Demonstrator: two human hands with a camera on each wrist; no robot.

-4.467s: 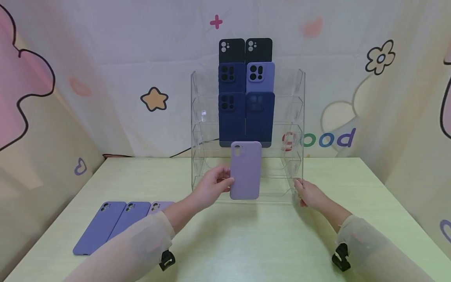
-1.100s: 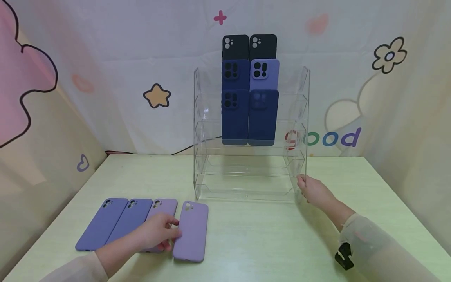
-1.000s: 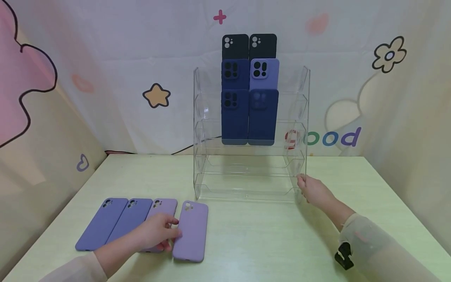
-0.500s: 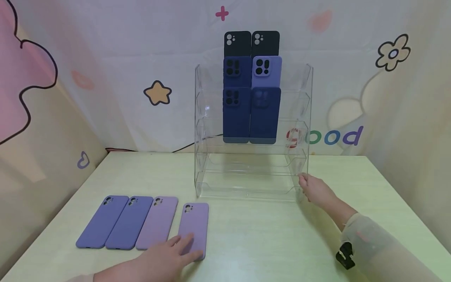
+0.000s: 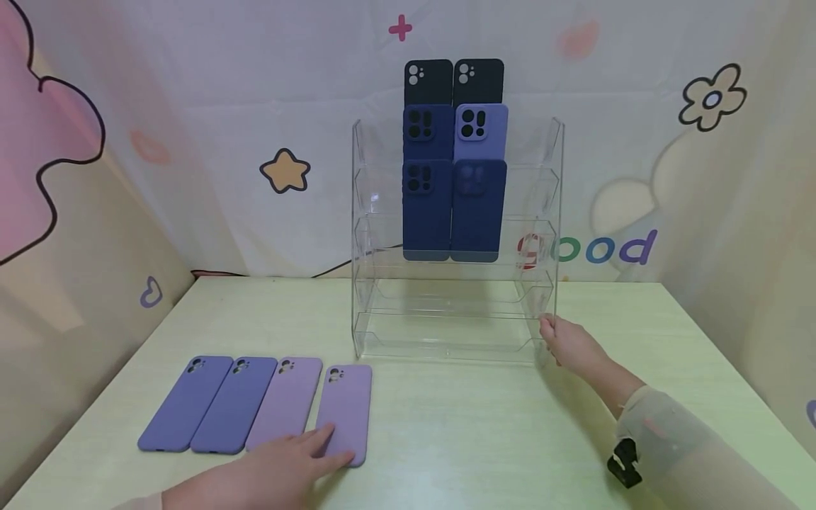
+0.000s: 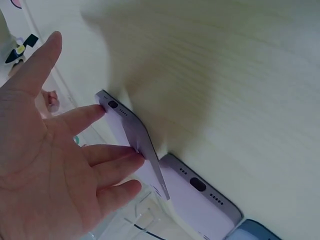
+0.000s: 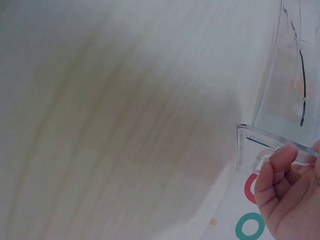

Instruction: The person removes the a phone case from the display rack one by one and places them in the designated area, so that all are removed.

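Laying down the case [image 5: 344, 407], by the look of it: flat on the table [image 5: 478, 425], lower left of centre in the head view, last on the right of a row beside three cases [image 5: 236, 404] in blue and lilac. Resting on its near end with straight, spread fingers, the left hand [image 5: 287, 464]; nothing gripped, only fingertips on the silicone. Seen closer in the left wrist view: left hand [image 6: 50, 165] wide open at the left of frame, fingers [image 6: 115, 167] touching the case [image 6: 131, 131] along its bottom edge, by the charging-port cutout. Hard to say there whether lying quite flat or tipped up a little on one side.

Over at centre right of the head view, curled round the lower right corner of the clear rack [image 5: 358, 212], the right hand [image 5: 570, 347], steadying it. Confirmed in the right wrist view: right hand [image 7: 290, 195] at lower right of frame, fingers hooked on the rack [image 7: 255, 137] edge.

Up in the rack, upper centre: dark cases [image 5: 454, 205], six in all, standing in pairs on the top tiers; lower tiers bare.

Judging the step: squaring off a case just set in the row. Calling next for a clean lift of the fingertips without dragging the case askew, then a reach up and right to the lowest filled tier, with the rack kept braced.
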